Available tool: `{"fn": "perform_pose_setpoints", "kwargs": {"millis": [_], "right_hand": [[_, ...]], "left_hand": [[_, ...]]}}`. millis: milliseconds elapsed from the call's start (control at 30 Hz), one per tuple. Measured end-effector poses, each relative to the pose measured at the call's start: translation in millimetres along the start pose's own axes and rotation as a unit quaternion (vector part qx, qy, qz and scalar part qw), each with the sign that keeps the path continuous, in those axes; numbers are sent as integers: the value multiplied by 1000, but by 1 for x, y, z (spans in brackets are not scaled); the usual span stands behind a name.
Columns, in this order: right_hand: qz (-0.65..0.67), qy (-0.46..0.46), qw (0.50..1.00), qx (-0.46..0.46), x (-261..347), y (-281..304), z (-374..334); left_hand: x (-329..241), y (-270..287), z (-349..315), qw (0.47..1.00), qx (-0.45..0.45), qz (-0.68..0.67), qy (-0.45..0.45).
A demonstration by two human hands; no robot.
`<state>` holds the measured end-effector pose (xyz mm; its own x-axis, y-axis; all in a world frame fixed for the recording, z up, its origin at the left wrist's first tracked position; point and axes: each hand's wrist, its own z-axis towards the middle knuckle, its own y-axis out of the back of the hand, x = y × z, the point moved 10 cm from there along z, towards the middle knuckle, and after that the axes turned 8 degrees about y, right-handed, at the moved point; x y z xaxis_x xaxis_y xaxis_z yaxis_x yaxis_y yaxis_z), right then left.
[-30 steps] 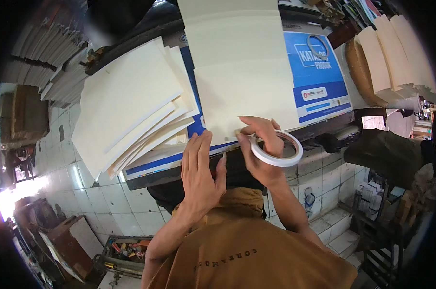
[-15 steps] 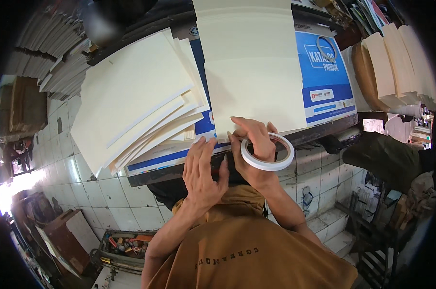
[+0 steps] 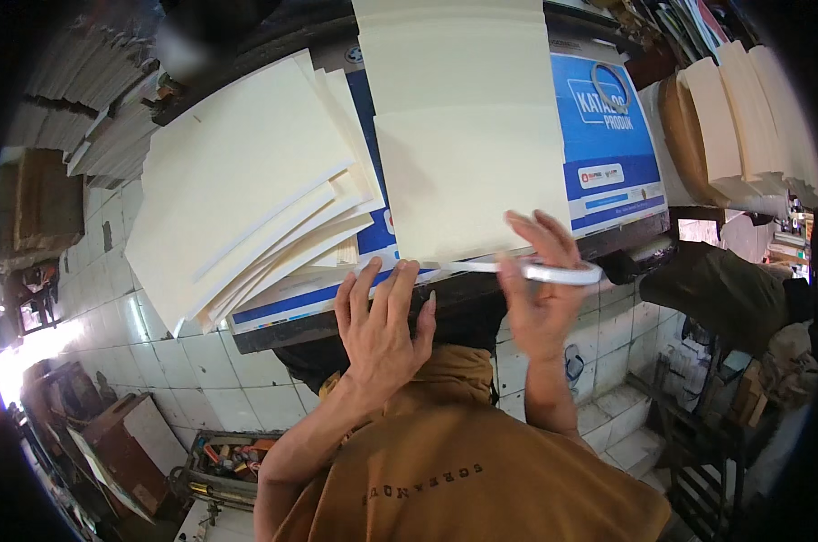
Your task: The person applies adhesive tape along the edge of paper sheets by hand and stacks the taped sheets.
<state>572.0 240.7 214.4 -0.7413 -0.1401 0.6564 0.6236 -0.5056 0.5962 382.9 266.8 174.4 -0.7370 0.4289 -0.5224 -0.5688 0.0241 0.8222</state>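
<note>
Tape (image 3: pixel 571 275) off sheet's (image 3: pixel 472 172) near edge, right hand (image 3: pixel 544 303) gripping it; strip (image 3: pixel 470 266) stretched leftward. Left hand (image 3: pixel 377 316) open, fingertips by near-left corner. Roll likely light, firm: hold rim. Strip probably flimsy, sticky.

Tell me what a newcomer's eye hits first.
The white ring-shaped tape roll in the right hand, a white strip running from it toward the left hand along the near edge of the central cream paper. Left of that lies a fanned cream paper stack; right, a blue printed sheet.
</note>
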Motion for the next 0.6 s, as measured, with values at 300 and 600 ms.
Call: {"fn": "perform_pose_setpoints", "kwargs": {"millis": [300, 600], "right_hand": [[47, -117, 981, -145, -102, 84, -16], [-197, 16, 977, -79, -91, 68, -7]], "left_hand": [[-2, 1, 2, 1000, 11, 29, -2], [0, -5, 1, 999, 29, 46, 4]]}}
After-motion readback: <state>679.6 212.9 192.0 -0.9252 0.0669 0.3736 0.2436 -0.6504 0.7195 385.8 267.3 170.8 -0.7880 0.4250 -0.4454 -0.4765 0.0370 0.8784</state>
